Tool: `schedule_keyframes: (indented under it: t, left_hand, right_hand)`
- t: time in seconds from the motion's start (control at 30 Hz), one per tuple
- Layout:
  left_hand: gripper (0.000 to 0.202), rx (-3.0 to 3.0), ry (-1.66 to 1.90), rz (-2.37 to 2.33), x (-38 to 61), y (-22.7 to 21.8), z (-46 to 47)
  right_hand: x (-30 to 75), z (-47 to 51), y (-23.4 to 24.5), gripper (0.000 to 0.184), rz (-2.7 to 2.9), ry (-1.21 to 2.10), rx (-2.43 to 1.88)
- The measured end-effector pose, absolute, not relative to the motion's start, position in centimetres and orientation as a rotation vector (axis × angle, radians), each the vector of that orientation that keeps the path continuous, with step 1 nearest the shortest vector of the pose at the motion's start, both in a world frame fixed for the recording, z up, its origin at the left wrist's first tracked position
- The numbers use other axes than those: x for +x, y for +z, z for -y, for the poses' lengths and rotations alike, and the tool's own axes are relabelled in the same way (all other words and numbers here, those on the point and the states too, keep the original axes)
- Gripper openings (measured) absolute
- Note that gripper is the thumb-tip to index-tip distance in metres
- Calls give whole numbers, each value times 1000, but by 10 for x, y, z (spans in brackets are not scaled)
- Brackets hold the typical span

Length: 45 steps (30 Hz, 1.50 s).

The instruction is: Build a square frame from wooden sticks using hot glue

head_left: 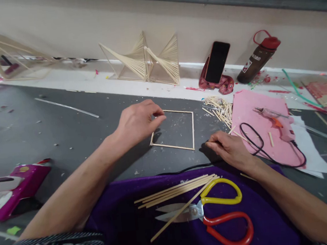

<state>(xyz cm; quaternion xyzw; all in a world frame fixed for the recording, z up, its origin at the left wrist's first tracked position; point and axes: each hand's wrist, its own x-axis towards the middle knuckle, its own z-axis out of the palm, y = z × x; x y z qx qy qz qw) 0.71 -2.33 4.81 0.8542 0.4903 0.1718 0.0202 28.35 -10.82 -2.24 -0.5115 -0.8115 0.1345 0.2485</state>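
Note:
A square frame of thin wooden sticks [193, 129] lies flat on the grey table. Over its far left corner hovers my left hand [140, 120], thumb and forefinger curved with a small gap between them; that corner is hidden behind the hand. To the right of the frame, my right hand [228, 149] is closed, with thumb and forefinger pressed together. Whatever it may hold cannot be made out. On the purple cloth across my lap lie several long wooden sticks [171, 191] and scissors [197, 211] with one yellow and one red handle; one stick crosses the blades.
A pink hot glue gun [284, 126] rests on pink paper [244, 105], its black cord looping near my right hand. Short stick pieces [220, 108] are heaped beside it. Stick models [136, 60], a phone [218, 61] and a bottle [259, 58] stand along the wall.

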Motion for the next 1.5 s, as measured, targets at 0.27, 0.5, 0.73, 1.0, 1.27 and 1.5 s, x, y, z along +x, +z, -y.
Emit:
schedule_keyframes:
  t: [0.27,0.5,0.73,1.0,1.27,1.5]
  left_hand:
    - [24,2602,612,-1621,-6,58,16]
    - [23,2616,588,-1575,-6,53,14]
    - [23,2598,543,-1608,-11,50,9]
    - [26,2538,445,-1652,-22,26,-12]
    - [35,2527,379,-1644,-15,-11,-25]
    - [28,2439,442,-1700,-3,-19,-31]
  right_hand:
    - [289,103,-25,31,2344,39,-1472]
    - [305,94,-27,30,2147,-14,-1448]
    - [307,93,-10,14,2233,131,-1281]
    - [318,69,3,21,2351,2,-1319]
    - [333,21,-15,40,2130,-410,-1731]
    - [318,19,-27,28,2197,-379,-1622]
